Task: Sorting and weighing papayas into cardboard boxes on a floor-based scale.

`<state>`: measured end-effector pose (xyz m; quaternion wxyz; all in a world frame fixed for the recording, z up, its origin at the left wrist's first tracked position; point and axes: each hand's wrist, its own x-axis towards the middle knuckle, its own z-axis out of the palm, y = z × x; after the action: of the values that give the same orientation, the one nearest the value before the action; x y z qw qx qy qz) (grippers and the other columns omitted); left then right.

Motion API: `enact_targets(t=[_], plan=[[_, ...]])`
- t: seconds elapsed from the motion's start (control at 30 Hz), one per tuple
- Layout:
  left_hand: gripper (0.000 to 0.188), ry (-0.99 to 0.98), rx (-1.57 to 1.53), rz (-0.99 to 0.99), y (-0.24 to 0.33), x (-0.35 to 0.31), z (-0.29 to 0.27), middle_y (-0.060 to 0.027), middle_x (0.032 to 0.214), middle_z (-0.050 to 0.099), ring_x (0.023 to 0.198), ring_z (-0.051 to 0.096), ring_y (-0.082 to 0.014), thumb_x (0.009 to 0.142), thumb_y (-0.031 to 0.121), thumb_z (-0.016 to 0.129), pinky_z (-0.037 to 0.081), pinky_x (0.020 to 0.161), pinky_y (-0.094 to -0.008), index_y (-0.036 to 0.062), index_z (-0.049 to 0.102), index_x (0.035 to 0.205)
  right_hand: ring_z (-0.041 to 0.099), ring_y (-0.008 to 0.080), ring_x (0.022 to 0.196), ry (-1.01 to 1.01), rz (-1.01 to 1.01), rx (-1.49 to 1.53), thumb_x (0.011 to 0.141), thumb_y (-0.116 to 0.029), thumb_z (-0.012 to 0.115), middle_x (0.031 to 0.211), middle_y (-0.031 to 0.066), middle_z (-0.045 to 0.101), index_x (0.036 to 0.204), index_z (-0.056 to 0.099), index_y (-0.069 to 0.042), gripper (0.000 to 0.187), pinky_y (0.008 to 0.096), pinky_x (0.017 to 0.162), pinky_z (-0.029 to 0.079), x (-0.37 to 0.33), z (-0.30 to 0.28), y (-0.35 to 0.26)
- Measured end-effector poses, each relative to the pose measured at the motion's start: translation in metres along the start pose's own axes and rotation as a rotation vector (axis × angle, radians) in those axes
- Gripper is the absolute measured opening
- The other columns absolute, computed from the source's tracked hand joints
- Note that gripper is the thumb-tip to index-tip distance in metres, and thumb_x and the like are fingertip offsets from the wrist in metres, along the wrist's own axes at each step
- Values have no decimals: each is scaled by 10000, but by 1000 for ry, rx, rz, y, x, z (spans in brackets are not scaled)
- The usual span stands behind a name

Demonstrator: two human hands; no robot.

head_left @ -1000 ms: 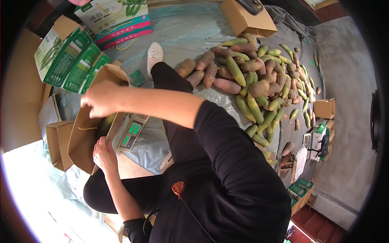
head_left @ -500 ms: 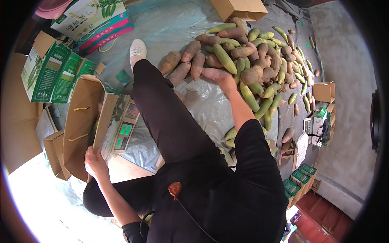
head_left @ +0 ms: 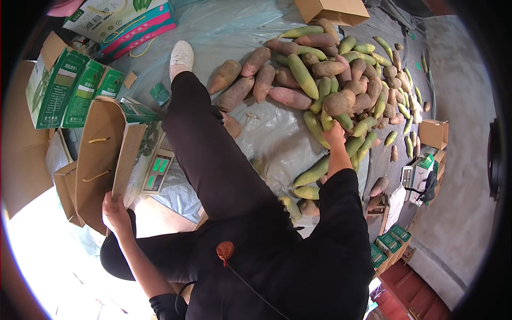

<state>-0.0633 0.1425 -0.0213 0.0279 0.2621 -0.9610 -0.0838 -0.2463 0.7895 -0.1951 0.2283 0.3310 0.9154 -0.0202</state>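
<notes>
My left hand [head_left: 116, 214] grips the lower edge of an open cardboard gift box [head_left: 101, 160] with yellow cord handles, its fingers closed on the flap. The box stands tilted on a scale [head_left: 158, 169] with a lit green display; what lies inside it is hidden. Out to the right, my right hand [head_left: 335, 135] reaches into a big heap and closes round the lower end of a green radish [head_left: 326, 120]. A brown tuber [head_left: 340, 103] lies just above those fingers. More long green radishes [head_left: 312, 172] and a pinkish tuber [head_left: 290, 98] lie close by.
Printed green cartons [head_left: 72, 88] and a white-and-pink gift box [head_left: 140, 37] stand at the left. Cardboard boxes [head_left: 333, 10] [head_left: 433, 133] sit beyond and beside the heap. Plastic sheeting [head_left: 229, 32] covers the floor. My outstretched leg [head_left: 208, 144] lies between box and heap.
My right hand has left the pinkish tuber, which still lies at the heap's edge, and moved right and nearer to a green radish. My left hand stays on the box.
</notes>
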Motion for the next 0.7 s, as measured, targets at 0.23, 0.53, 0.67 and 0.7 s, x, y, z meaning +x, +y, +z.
enact_targets(t=[0.23, 0.53, 0.67, 0.7], plan=[[269, 5, 39, -5, -20, -2, 3, -162, 964, 632, 887, 606, -339, 805, 129, 633, 477, 760, -402, 47, 572, 1054, 407, 251, 1219, -47, -109, -128, 637, -297, 769, 1304, 17, 446, 1328, 405, -293, 781, 490, 957, 377, -8, -8, -21], [231, 40, 15, 22, -5, 0, 0, -166, 925, 627, 870, 600, -352, 793, 91, 608, 465, 752, -414, 47, 569, 1017, 460, 236, 1115, 243, -451, -146, 699, -175, 686, 1118, 18, 539, 1070, 618, -248, 384, 445, 881, 369, -32, 31, -41], [184, -36, -19, 0, 11, 4, -4, -155, 864, 613, 838, 583, -358, 772, 69, 555, 451, 735, -425, 50, 560, 955, 470, 220, 1113, 49, -540, -368, 784, -95, 547, 1114, 20, 551, 1083, 619, -247, 343, 425, 884, 375, -33, 45, -51], [183, -43, -14, -7, 15, 3, -7, -154, 863, 612, 840, 583, -357, 774, 72, 558, 451, 735, -424, 48, 560, 955, 469, 217, 1119, 33, -521, -384, 795, -102, 536, 1115, 17, 553, 1097, 612, -241, 340, 423, 883, 381, -36, 49, -54]])
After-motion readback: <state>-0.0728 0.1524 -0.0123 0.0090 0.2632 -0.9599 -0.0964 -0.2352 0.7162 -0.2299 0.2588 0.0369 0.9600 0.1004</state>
